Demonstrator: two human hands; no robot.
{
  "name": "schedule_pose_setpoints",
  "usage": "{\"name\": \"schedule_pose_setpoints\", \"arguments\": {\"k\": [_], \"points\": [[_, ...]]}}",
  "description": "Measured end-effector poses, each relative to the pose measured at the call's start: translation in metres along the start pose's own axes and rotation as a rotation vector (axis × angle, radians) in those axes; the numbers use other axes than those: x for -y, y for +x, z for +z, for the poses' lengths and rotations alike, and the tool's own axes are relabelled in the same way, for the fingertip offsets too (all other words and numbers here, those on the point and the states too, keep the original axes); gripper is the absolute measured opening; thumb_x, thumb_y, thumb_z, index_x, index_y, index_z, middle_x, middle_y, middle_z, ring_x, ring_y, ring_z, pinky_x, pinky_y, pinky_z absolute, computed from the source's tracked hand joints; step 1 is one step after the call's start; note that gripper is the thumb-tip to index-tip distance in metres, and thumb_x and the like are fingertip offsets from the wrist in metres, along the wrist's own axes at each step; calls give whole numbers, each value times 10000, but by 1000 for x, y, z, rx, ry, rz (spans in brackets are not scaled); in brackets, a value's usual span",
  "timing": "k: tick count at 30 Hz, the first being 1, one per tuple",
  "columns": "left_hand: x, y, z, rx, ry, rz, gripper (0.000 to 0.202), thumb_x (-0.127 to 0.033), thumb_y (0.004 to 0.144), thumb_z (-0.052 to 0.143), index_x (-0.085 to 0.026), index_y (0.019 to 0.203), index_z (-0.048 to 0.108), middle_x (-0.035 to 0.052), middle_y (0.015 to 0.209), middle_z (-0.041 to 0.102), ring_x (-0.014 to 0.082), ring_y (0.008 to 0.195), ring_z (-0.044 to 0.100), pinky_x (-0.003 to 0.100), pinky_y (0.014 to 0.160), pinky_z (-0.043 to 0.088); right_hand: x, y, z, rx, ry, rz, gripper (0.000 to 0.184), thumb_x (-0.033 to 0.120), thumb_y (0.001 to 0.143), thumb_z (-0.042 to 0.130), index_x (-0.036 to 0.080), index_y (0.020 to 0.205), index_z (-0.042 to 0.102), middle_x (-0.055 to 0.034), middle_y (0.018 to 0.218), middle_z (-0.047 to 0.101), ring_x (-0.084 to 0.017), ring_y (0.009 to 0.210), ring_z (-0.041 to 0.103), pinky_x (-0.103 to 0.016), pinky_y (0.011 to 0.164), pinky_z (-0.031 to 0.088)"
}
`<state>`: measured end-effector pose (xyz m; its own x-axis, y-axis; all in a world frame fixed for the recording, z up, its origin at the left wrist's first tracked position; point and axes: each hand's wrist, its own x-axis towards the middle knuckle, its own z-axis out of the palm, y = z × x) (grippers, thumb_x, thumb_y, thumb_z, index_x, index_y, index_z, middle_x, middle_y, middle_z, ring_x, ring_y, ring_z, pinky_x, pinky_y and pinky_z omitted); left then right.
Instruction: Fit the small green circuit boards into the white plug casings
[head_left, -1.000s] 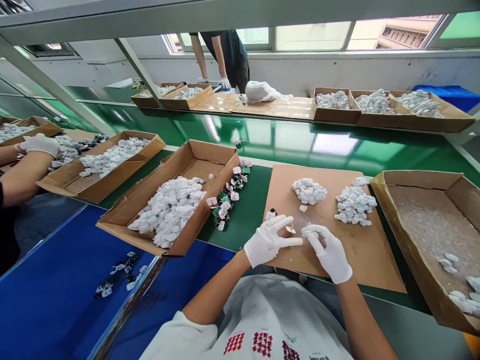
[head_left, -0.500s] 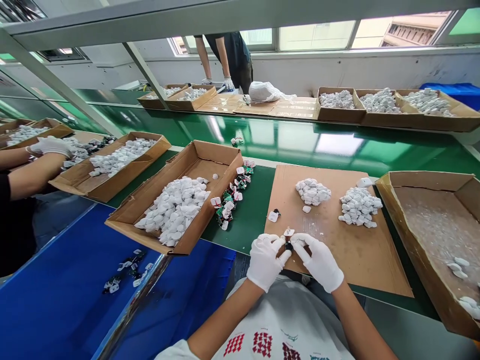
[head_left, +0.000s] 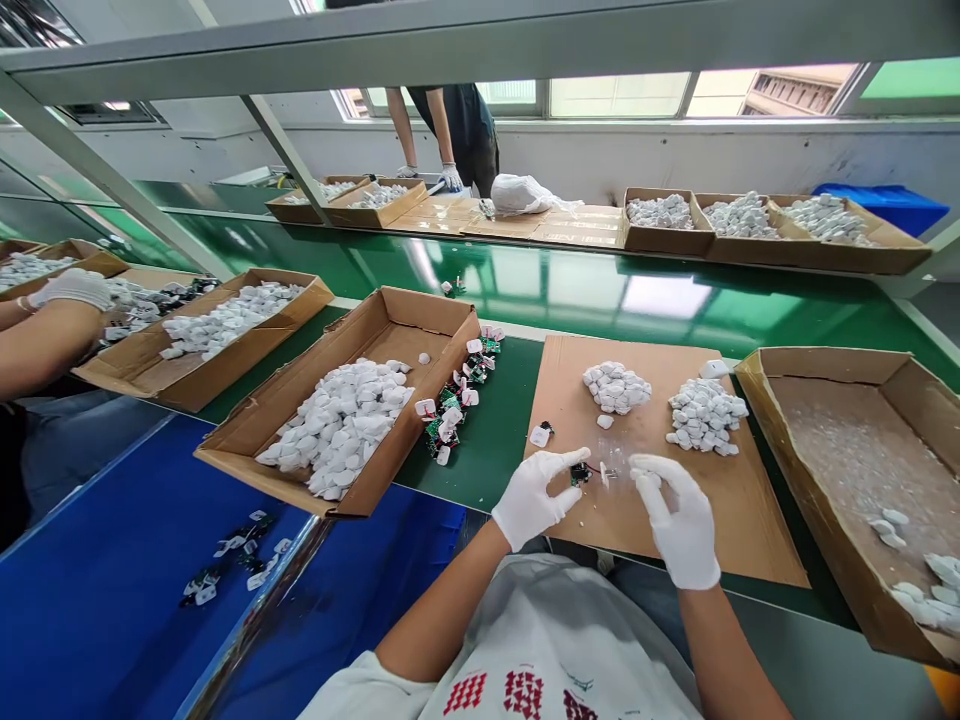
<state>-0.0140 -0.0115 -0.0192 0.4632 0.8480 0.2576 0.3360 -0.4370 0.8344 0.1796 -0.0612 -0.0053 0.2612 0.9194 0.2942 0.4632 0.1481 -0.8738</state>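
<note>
My left hand point(head_left: 534, 497), in a white glove, pinches a small dark circuit board point(head_left: 579, 473) at its fingertips. A thin red wire runs from the board to a small white pronged piece point(head_left: 604, 473), which lies just right of it. My right hand point(head_left: 676, 520), also gloved, curls around a white plastic piece point(head_left: 646, 478). Both hands are over a brown cardboard sheet point(head_left: 720, 520). On it are two heaps of white plastic pieces point(head_left: 616, 388) point(head_left: 705, 417), with a single wired part point(head_left: 541, 435) nearer my left hand.
A cardboard box of white pieces point(head_left: 405, 335) stands left of the sheet, beside a row of green circuit boards point(head_left: 457, 405) on the green belt point(head_left: 510, 390). A large box point(head_left: 847, 370) stands right. A co-worker's gloved hand point(head_left: 71, 290) works at left; another person point(head_left: 450, 130) stands across the belt.
My hands have moved apart. The small circuit board stays at my left hand, while my right hand has shifted right and away from it. The wired white piece now shows between them.
</note>
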Motion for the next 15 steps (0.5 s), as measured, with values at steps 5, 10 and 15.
{"name": "schedule_pose_setpoints", "arguments": {"k": [5,10,15], "points": [[-9,6,6,79,-550,-241,500,-379,789,624,-179,1247,592,85,1174,668,225,1026,619,337,934,479,3,2,13,166,50,-81,171,317,845,567,232,956,666,-53,965,716,-193,884,676,-326,814,562],[2,5,27,-15,-912,-461,616,-580,760,606,-157,1208,630,118,1124,674,194,874,630,300,753,518,-2,-3,31,82,172,58,218,344,847,570,204,991,654,-67,999,721,-198,893,687,-322,797,581],[5,10,34,-53,-1113,-491,525,-504,765,648,-144,1146,673,128,1121,683,196,870,638,294,765,505,3,4,28,46,-41,-203,154,267,849,582,245,961,684,-50,991,710,-186,893,669,-328,809,561]]}}
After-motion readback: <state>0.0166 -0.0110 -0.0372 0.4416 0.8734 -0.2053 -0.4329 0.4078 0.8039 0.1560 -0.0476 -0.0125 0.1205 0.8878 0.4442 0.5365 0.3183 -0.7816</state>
